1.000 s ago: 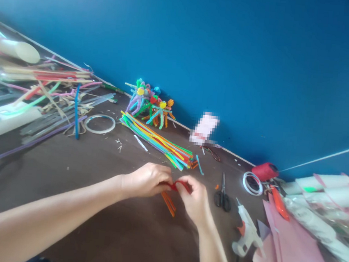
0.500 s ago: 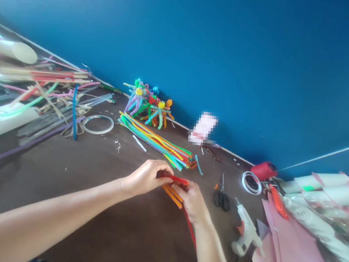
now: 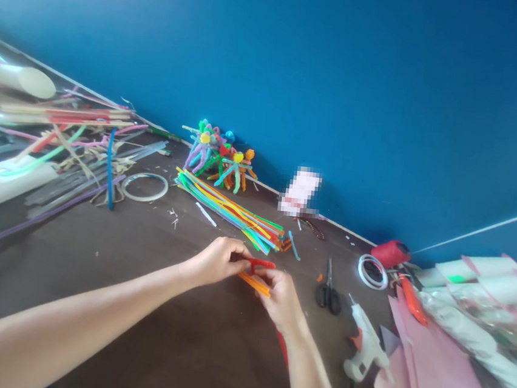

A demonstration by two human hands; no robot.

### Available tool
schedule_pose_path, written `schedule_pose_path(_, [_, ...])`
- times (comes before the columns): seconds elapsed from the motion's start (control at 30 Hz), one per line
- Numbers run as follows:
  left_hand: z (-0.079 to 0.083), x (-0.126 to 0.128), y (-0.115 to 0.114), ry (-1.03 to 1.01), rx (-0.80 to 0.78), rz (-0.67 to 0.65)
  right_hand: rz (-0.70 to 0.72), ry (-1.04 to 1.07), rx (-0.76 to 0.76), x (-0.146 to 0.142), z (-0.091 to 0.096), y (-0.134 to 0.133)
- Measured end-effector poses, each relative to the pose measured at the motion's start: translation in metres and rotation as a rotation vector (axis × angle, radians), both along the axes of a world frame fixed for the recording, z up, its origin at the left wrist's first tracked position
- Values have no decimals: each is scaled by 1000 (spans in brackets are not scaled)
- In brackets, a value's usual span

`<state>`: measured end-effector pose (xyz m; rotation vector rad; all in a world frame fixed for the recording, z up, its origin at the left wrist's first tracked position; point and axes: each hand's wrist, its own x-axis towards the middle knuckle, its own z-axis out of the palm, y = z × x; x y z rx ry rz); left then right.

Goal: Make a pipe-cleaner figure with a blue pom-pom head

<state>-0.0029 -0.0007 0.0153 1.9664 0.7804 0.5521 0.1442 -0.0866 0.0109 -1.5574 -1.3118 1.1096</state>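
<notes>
Near the middle of the table my two hands meet over pipe cleaners. My left hand [image 3: 223,265] is closed on the orange pipe cleaners [image 3: 255,284] and the end of a red one; its fingertips are partly hidden. A coiled part of the red pipe cleaner [image 3: 263,264] sticks out between the hands. With thumb and fingers together, my right hand [image 3: 281,295] pinches the red pipe cleaner, whose long tail hangs down behind the wrist. Beyond the hands lies a bundle of coloured pipe cleaners [image 3: 232,208].
Small pipe-cleaner figures [image 3: 223,157] stand by the blue wall. Scissors [image 3: 329,289], a glue gun [image 3: 365,344], a tape roll [image 3: 373,271] and pink sheets [image 3: 429,369] lie to the right. At left are a ring [image 3: 144,187] and a pile of loose strips [image 3: 85,134].
My right hand has turned and shifted slightly, bringing the red strand round by the orange ones. The orange ends have swung up a little. My left hand has barely moved.
</notes>
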Motion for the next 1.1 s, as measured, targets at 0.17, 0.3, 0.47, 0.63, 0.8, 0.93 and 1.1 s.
schedule_pose_path(0.17, [1, -4, -1, 47, 260, 25, 38, -271, 87, 1, -1, -4])
schedule_pose_path(0.3, [-2, -5, -1, 121, 330, 68, 103, -609, 208, -1, 4, -8])
schedule_pose_path(0.47, [-8, -6, -1, 167, 448, -14, 148, -829, 306, -4, 11, -11])
schedule_pose_path(0.63, [-2, -8, 0, 169, 523, -154, 66, -600, 310, -4, 15, -10])
schedule_pose_path(0.8, [4, -10, 1, 113, 428, -308, -35, -187, 131, 2, 13, -4])
schedule_pose_path(0.93, [3, -8, -1, 4, 245, -398, -42, 123, -54, 8, 6, 0])
schedule_pose_path(1.1, [3, -5, -4, -60, 51, -247, -41, 315, -120, 9, 0, 1])
